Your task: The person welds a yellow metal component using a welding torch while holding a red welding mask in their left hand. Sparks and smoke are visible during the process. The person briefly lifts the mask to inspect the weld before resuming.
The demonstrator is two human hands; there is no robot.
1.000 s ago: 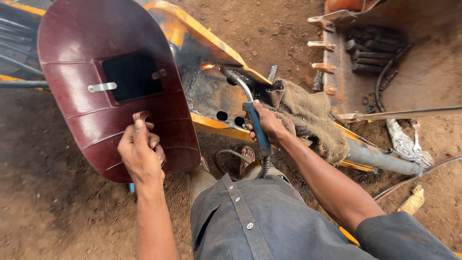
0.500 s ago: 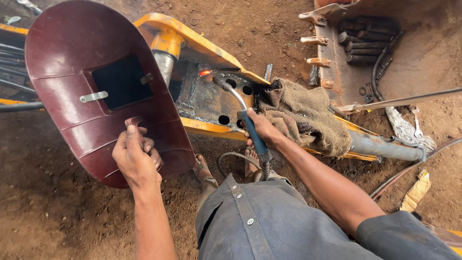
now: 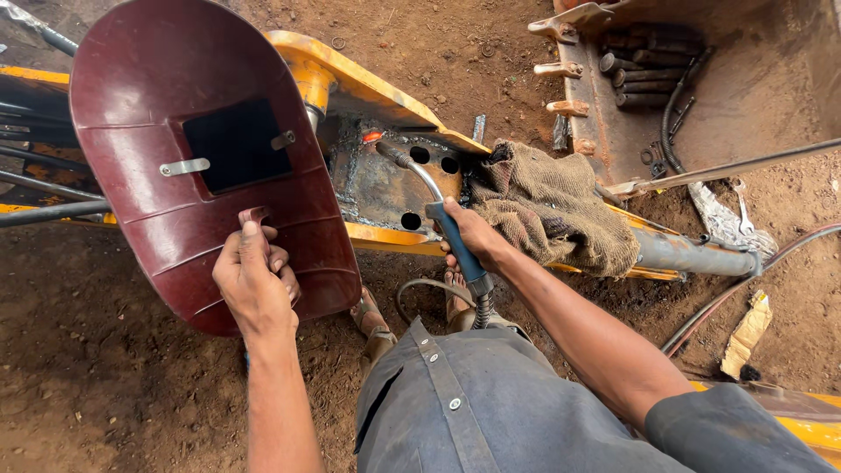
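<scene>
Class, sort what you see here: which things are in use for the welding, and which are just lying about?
In use: welding shield in left hand; welding torch in right hand; yellow machine arm.

Lying about: burlap cloth; spanners; cardboard scrap; toothed bucket.

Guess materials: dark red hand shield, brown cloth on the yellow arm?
Dark red hand shield: seemingly moulded plastic or fibre, smooth semi-gloss with pressed ridges, held by left hand. Brown cloth: coarse burlap-like weave, frayed, matte.
</scene>
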